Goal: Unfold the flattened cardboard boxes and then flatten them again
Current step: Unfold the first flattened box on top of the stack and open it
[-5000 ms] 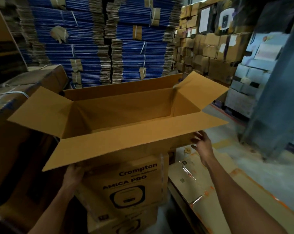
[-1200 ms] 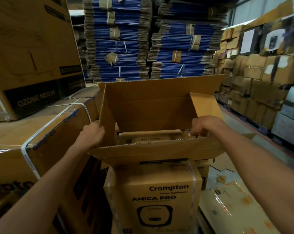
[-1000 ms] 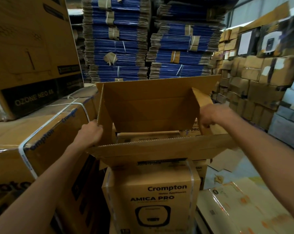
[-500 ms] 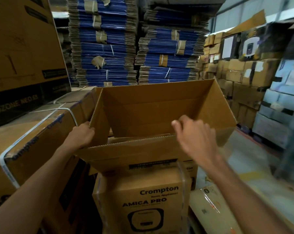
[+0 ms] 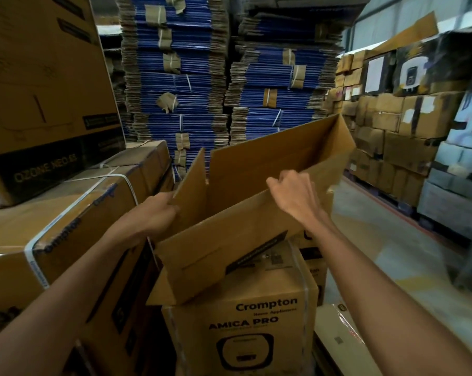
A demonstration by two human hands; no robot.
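Two hands work one open box [image 5: 245,213], which rests tilted on top of the printed carton [image 5: 240,329], its right end raised and skewed toward the far pallets. Judging by that lean, the step in hand is collapsing the box back to flat. To do it well, push opposite corners toward each other so the walls fold along their existing creases (forcing a panel mid-face would only buckle it), and keep the bottom edge braced on the carton so the box does not slide off.

Behind the box rise stacks of flattened blue boxes [image 5: 175,77], bundled with ties. Left of the box sits a strapped carton [image 5: 66,213] with a larger one above it; both are closed, contents unseen. The printed carton under the box is closed too. The box itself looks empty, as far as its interior shows.

The left hand [image 5: 153,213] has its fingers clamped on the box's left flap at the near corner. The right hand [image 5: 291,194] is at the near wall's top edge, fingers curled over it; motion blur keeps me from saying whether it grips firmly or merely presses.
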